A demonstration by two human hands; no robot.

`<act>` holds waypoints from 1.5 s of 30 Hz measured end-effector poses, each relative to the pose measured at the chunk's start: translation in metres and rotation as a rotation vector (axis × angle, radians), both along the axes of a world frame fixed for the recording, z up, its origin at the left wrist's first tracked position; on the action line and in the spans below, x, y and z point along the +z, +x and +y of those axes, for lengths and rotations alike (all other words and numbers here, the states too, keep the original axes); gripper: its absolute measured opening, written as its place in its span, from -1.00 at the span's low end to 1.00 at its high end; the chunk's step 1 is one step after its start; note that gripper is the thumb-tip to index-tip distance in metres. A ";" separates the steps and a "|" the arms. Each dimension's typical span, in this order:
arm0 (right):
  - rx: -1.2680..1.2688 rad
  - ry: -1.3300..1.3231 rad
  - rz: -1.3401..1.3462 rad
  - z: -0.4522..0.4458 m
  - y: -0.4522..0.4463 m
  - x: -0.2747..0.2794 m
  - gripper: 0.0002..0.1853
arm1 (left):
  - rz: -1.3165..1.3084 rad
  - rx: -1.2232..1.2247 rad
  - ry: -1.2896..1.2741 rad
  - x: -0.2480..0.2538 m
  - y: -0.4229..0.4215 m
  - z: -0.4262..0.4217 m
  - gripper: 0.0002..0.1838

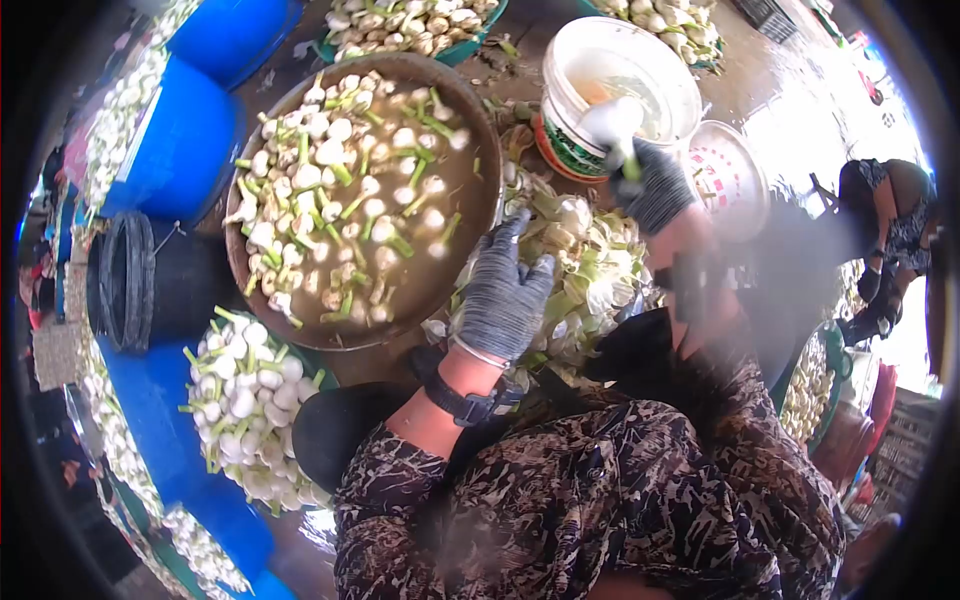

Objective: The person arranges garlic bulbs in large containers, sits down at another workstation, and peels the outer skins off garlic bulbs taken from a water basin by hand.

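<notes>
My left hand (pixel 503 293), in a grey glove, is beside the right rim of a wide round basin (pixel 490 150), its fingers apart and nothing in them. Muddy water fills the basin, with many garlic bulbs (pixel 330 152) and green stems floating on the left side. My right hand (pixel 652 185), also gloved, is closed on a white garlic bulb (pixel 613 125) with a green stem, blurred, at the front of a white bucket (pixel 565 70). Between my hands lies a heap of peeled leaves and husks (pixel 580 270).
A pile of cleaned garlic (pixel 245 400) stands at the lower left, near a black bucket (pixel 125 280) and blue tubs (pixel 180 140). Garlic-filled basins (pixel 410 25) sit at the top. A white lid (pixel 730 180) lies right of the bucket. Another person (pixel 885 220) is at the far right.
</notes>
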State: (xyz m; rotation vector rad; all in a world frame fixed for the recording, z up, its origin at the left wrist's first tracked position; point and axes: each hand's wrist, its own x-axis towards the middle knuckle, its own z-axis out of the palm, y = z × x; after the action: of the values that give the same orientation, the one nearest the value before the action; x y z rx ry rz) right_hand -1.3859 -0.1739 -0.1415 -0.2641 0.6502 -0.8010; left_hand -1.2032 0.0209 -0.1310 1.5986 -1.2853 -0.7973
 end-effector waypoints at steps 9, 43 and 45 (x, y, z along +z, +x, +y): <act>0.458 -0.322 0.403 -0.010 0.120 -0.015 -0.49 | 0.283 0.025 -0.067 0.021 0.024 0.008 -0.58; 0.016 -1.289 1.114 0.122 0.015 0.018 -0.88 | 1.038 0.142 0.103 -0.016 -0.013 -0.001 -0.60; -0.011 -1.273 1.133 0.122 0.016 0.018 -0.89 | 1.024 0.134 0.103 -0.014 -0.013 -0.004 -0.58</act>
State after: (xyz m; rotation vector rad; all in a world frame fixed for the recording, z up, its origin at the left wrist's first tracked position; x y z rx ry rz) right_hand -1.3696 -0.0522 -0.1238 -1.9701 1.0966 -0.9548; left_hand -1.2161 0.0172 -0.1450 1.0496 -0.3947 -1.3565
